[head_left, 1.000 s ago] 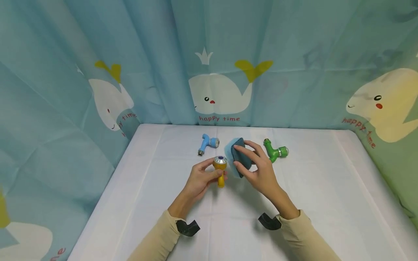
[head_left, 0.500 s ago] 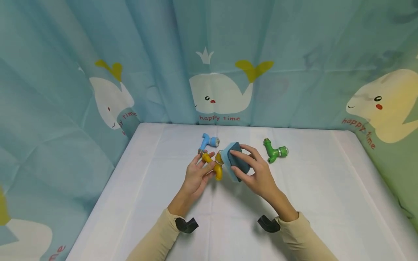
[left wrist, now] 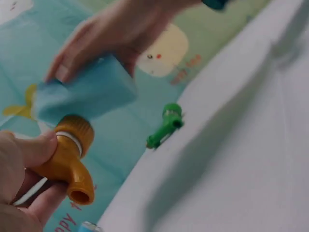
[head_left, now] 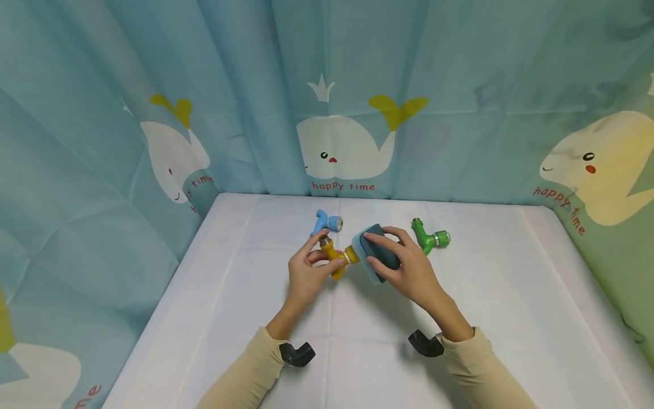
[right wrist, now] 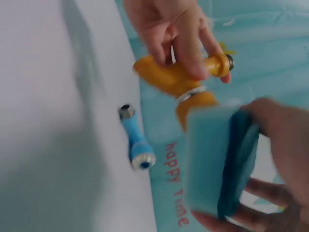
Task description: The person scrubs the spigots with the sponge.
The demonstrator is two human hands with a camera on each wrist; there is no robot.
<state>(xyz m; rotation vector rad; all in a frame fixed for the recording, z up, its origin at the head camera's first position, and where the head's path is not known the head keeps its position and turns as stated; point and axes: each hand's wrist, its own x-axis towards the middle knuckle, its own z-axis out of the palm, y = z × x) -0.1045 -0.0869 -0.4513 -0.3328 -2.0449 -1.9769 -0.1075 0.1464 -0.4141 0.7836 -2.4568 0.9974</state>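
Yellow faucet [head_left: 337,257] is held just above the white counter [head_left: 214,318], near its middle, with the left hand [head_left: 305,271] clamped round its body: the thumb and fingers are curled about the stem, as the left-wrist view shows [left wrist: 67,159]. Against the ribbed, silver-ringed end of that faucet the blue sponge [head_left: 376,254] is pressed, its lighter foam face touching the cap and its dark scouring side turned toward the palm. The sponge is pinched by the right hand [head_left: 409,272], fingers over the dark back and thumb under the lower edge; the same grip is seen from the right wrist [right wrist: 219,164].

The step in hand is judged to be the wiping of the faucet's capped end. For the next move, steady pressure of the foam on the cap is called for, with the faucet kept from twisting in the left hand; a turn of the faucet is probably needed so that the spout and stem are reached as well.

Beyond the yellow faucet, just behind it and to the left, a blue faucet [head_left: 325,223] lies on the counter. Behind and to the right of it, a green faucet [head_left: 429,238] lies well apart from the sponge. Farther back, a whale-print curtain [head_left: 347,113] is hung round the counter.
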